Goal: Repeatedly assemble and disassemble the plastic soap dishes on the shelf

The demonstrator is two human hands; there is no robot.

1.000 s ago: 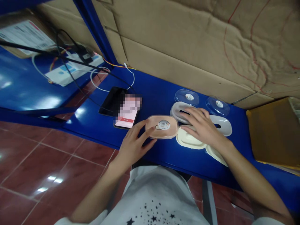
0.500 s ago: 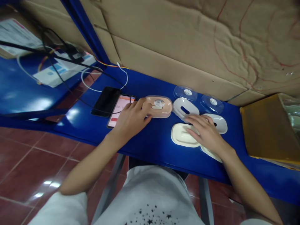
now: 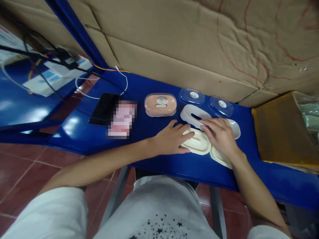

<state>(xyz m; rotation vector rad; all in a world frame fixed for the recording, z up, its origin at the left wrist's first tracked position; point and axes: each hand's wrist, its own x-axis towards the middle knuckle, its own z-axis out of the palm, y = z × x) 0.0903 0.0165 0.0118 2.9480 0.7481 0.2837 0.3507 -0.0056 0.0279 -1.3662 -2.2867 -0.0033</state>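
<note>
My right hand (image 3: pixel 220 136) pinches the near right edge of a white oval dish with a long slot (image 3: pixel 187 113), which looks slightly tilted. My left hand (image 3: pixel 173 137) is open, its fingers spread over the left end of a cream oval tray (image 3: pixel 200 146). Under my right wrist lies a second cream tray (image 3: pixel 219 157), partly hidden. Behind that hand a second white dish (image 3: pixel 235 128) shows only its right end. Two clear plastic lids with round stickers, a left lid (image 3: pixel 184 96) and a right lid (image 3: pixel 216 107), lie farther back.
A peach oval box with a clear cover (image 3: pixel 152 109) stands to the left. Beyond it lie a blurred-out phone (image 3: pixel 122 119), a black flat device (image 3: pixel 99 111) and cables. A cardboard box (image 3: pixel 276 129) sits at the right; cardboard (image 3: pixel 174 49) walls the back of the blue table (image 3: pixel 154 162).
My left hand has left the peach box and moved right to the cream tray. My right hand's fingers have closed on the white slotted dish's edge. The view has shifted slightly.
</note>
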